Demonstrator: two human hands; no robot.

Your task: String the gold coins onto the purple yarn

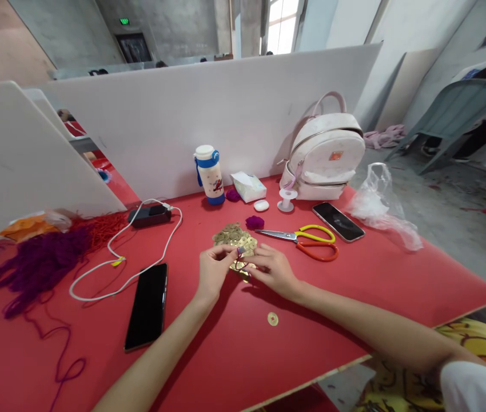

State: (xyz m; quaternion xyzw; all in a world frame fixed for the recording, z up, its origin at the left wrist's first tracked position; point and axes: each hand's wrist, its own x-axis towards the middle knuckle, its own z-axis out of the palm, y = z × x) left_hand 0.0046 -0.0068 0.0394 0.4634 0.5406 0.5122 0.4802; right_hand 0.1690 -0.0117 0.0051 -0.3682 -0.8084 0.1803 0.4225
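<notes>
Both hands meet over the near edge of a pile of gold coins [231,233] on the red table [234,355]. My left hand [216,269] pinches a dark red cord [240,263] between thumb and fingertips, with a small bluish bit at the top. From the other side my right hand [275,270] has its fingers bent round the same cord's loop, close to my left fingertips. One coin [273,319] with a square hole lies apart, nearer the front edge. Scissors [298,235] with yellow and orange handles lie behind my right hand, beside a purple yarn tuft [255,222].
Purple yarn [50,263], a white cable [97,298], a power bank [151,216] and a phone [147,306] lie left. Behind stand a bottle [210,174], tissues [249,187], a spool [286,201] and a backpack [326,154]. Another phone [338,221] and a plastic bag [382,206] lie right.
</notes>
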